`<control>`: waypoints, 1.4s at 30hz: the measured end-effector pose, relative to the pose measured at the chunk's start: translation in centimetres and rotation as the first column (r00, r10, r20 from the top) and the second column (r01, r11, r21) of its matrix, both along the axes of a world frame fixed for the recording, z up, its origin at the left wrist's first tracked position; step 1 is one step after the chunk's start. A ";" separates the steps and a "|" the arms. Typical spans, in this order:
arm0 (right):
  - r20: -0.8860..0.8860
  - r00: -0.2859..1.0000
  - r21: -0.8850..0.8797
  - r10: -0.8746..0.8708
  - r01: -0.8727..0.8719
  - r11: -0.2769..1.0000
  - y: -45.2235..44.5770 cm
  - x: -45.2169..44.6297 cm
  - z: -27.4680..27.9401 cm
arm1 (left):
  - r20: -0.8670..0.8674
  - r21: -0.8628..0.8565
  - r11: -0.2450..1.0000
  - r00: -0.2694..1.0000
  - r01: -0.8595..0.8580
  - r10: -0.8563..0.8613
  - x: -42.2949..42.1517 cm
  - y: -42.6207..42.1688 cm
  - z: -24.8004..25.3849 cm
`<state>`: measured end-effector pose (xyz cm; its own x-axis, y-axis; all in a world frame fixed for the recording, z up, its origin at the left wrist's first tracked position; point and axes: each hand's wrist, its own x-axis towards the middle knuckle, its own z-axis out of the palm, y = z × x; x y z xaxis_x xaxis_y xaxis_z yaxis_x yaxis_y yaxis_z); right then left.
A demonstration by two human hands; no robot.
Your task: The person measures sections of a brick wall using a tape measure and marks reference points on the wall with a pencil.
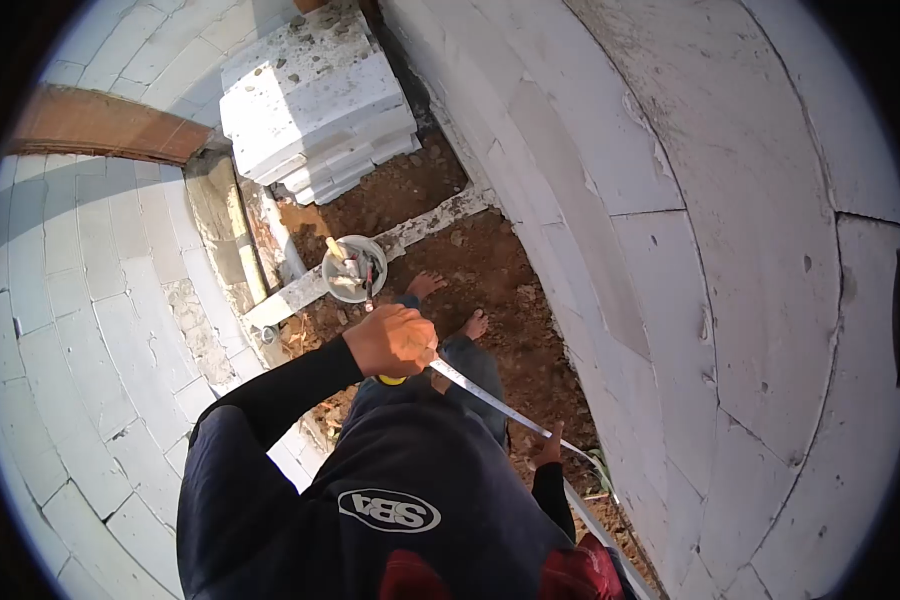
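Observation:
My left hand is closed in a fist in front of my body, around one end of a white tape measure blade. A yellow edge shows just under this fist; I cannot tell whether it belongs to the tape's case. The blade slants down to my right hand, whose fingers are closed on it, with one finger stretched along it. Past that hand the blade bends toward the foot of the wall. Just beyond my left fist stands a bucket with several tools in it, one a dark-handled one.
A tall wall of pale blocks rises close on my right, another block wall on the left. Ahead is a stack of white blocks. A concrete beam crosses the bare soil near my bare feet.

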<state>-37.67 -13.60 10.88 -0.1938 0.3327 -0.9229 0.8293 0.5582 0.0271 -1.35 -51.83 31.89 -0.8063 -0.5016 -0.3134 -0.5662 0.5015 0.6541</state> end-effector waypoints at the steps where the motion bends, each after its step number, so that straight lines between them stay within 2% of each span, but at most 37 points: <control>1: 0.040 0.999 -0.012 -0.001 0.002 1.000 1.5 -1.5 -0.6 | 0.040 -0.010 0.999 0.998 0.039 -0.038 -0.7 0.6 2.5; 2: 0.080 0.997 -0.026 0.000 0.002 1.000 1.8 -2.2 0.0 | 0.082 -0.020 0.997 0.994 0.075 -0.073 -1.1 1.4 4.3; 3: 0.062 0.998 -0.043 0.002 0.000 0.999 2.3 -2.6 0.8 | -0.029 -0.084 0.996 1.000 0.007 -0.010 -0.9 2.7 5.5; 5: 0.032 0.999 -0.088 0.007 -0.004 0.996 1.9 -2.9 3.3 | -0.106 -0.130 0.991 0.994 -0.020 0.006 -0.8 4.4 8.1; 6: -0.027 1.000 -0.195 0.003 -0.008 0.981 5.1 -4.7 0.2 | -0.143 -0.160 0.986 0.990 -0.035 0.012 -0.7 4.9 9.1; 7: -0.081 0.997 -0.304 -0.015 -0.011 0.953 8.3 -6.5 -4.4 | -0.105 -0.120 0.990 0.993 -0.071 0.059 -0.3 5.2 9.5; 9: -0.018 0.984 -0.154 -0.179 0.175 0.973 5.7 -5.8 -0.7 | 0.184 -0.075 0.996 0.981 -0.048 0.061 0.6 4.3 10.5; 10: -0.019 0.989 -0.229 -0.146 0.138 0.964 6.7 -5.7 -0.9 | 0.321 -0.050 0.998 0.946 -0.041 0.055 1.2 3.9 10.8; 11: -0.028 0.993 -0.308 -0.112 0.098 0.946 8.7 -6.4 -1.8 | 0.309 -0.107 0.989 0.943 -0.099 0.128 2.5 3.9 10.7; 13: -0.226 0.957 -0.348 0.180 -0.252 0.903 14.3 -8.4 -6.3 | 0.230 -0.121 0.971 0.945 -0.208 0.231 5.0 3.9 9.8; 14: -0.325 0.891 -0.338 0.315 -0.421 0.842 15.2 -8.8 -8.0 | 0.191 -0.120 0.957 0.939 -0.265 0.285 5.9 4.0 9.1; 15: -0.408 0.721 -0.192 0.559 -0.667 0.720 14.0 -8.3 -6.2 | 0.195 -0.152 0.940 0.923 -0.307 0.333 6.5 4.7 8.6; 16: -0.440 0.485 -0.023 0.755 -0.847 0.531 13.3 -7.9 -2.9 | 0.212 -0.155 0.933 0.911 -0.325 0.352 6.7 5.4 8.1; 17: -0.418 0.205 0.153 0.885 -0.944 0.291 12.3 -7.5 0.5 | 0.227 -0.154 0.927 0.901 -0.342 0.370 6.7 6.1 7.7; 21: -0.079 0.030 0.281 0.996 -0.958 0.051 10.6 -9.0 2.8 | 0.144 -0.144 0.932 0.925 -0.332 0.352 4.0 7.1 8.2; 23: 0.127 -0.047 0.308 0.991 -0.948 -0.085 12.3 -10.3 3.2 | 0.015 -0.181 0.919 0.934 -0.350 0.358 3.1 7.5 6.2; 24: 0.150 -0.041 0.321 0.988 -0.943 -0.088 13.7 -10.5 2.2 | -0.048 -0.192 0.915 0.934 -0.356 0.354 2.8 7.7 4.9; 25: 0.120 0.060 0.321 0.991 -0.947 0.018 17.4 -11.7 -1.5 | -0.002 -0.251 0.914 0.944 -0.320 0.330 2.4 7.9 4.0; 26: 0.044 0.236 0.319 0.971 -0.924 0.210 21.8 -12.7 -5.0 | -0.039 -0.255 0.905 0.939 -0.339 0.341 2.3 8.4 2.9; 27: -0.144 0.611 0.246 0.779 -0.740 0.626 26.7 -13.8 -9.7 | 0.030 -0.218 0.918 0.938 -0.332 0.346 1.8 8.6 2.8; 28: -0.245 0.844 0.143 0.478 -0.456 0.879 27.4 -13.0 -9.5 | 0.098 -0.185 0.926 0.932 -0.328 0.350 1.4 8.5 2.8; 29: -0.242 0.954 0.043 0.174 -0.169 0.985 28.5 -13.0 -10.0 | 0.106 -0.193 0.917 0.922 -0.348 0.372 1.1 8.5 2.3; 30: -0.229 0.963 -0.016 -0.145 0.145 0.989 29.0 -12.7 -9.9 | 0.116 -0.205 0.906 0.910 -0.369 0.397 1.1 8.6 1.7; 31: -0.230 0.943 0.006 0.242 -0.247 0.969 28.2 -13.6 -10.0 | 0.127 -0.217 0.894 0.897 -0.392 0.424 1.2 8.7 1.1; 32: -0.191 0.630 0.097 0.753 -0.751 0.653 24.5 -12.7 -6.0 | 0.120 -0.226 0.879 0.884 -0.419 0.452 1.4 8.5 0.7; 33: -0.128 0.149 0.162 0.981 -0.972 0.169 20.6 -11.1 -1.5 | 0.113 -0.235 0.866 0.872 -0.442 0.476 1.6 8.2 0.3; 34: -0.143 -0.050 0.183 0.988 -0.983 -0.023 17.4 -9.4 2.2 | 0.105 -0.243 0.854 0.863 -0.460 0.495 1.8 7.9 0.0; 35: -0.175 -0.157 0.190 0.972 -0.974 -0.124 15.2 -8.0 4.8 | 0.102 -0.278 0.853 0.869 -0.442 0.484 1.9 7.6 -0.3; 38: -0.151 -0.037 0.259 0.988 -0.966 0.003 16.6 -8.5 3.2 | 0.149 -0.249 0.879 0.881 -0.406 0.449 2.9 6.6 -0.5; 42: -0.110 0.099 0.324 0.989 -0.937 0.130 21.8 -10.5 -0.2 | 0.012 -0.239 0.891 0.916 -0.386 0.401 2.2 7.0 -0.8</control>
<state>-48.15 8.17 10.69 -0.6394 -0.2141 -0.7385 -0.4323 0.8944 0.1150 0.88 -44.87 31.06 -0.5116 -0.8371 -0.1939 -0.7823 0.3604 0.5081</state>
